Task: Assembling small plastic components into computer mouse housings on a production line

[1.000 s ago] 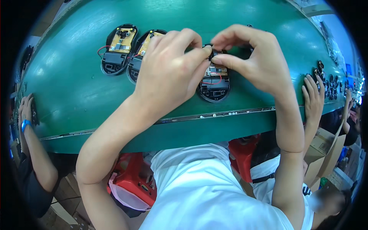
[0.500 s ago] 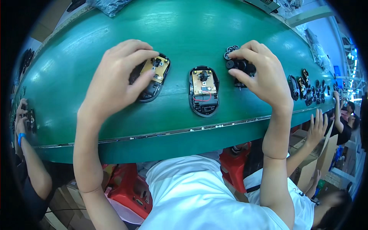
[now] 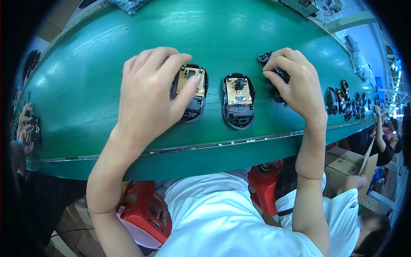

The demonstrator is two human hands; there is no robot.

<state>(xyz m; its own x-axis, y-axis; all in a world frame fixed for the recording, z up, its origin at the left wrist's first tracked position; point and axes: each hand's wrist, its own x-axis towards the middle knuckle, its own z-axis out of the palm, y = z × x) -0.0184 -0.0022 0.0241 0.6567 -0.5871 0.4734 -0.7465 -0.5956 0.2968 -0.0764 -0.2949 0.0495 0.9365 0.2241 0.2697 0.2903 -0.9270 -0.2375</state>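
Observation:
My left hand is over an opened computer mouse on the green bench. Its thumb and index finger are apart above the tan circuit board, and nothing shows between them; the other fingers are partly hidden. To the right lies a second opened mouse, with a black scroll wheel on its board and a red wire below. My right hand is at a small group of black scroll wheels, partly covering them. Its thumb and index fingertips nearly meet; whatever they pinch is too small to make out.
More black mouse parts lie along the bench at the right. A plastic bag rests at the far left edge. Another person's hands are at the left end. Cardboard boxes and a red stool stand below the bench.
The view has shifted, so the mice appear farther right. The left mouse now stands straighter. My right thumb and index finger have come closer together at the wheels.

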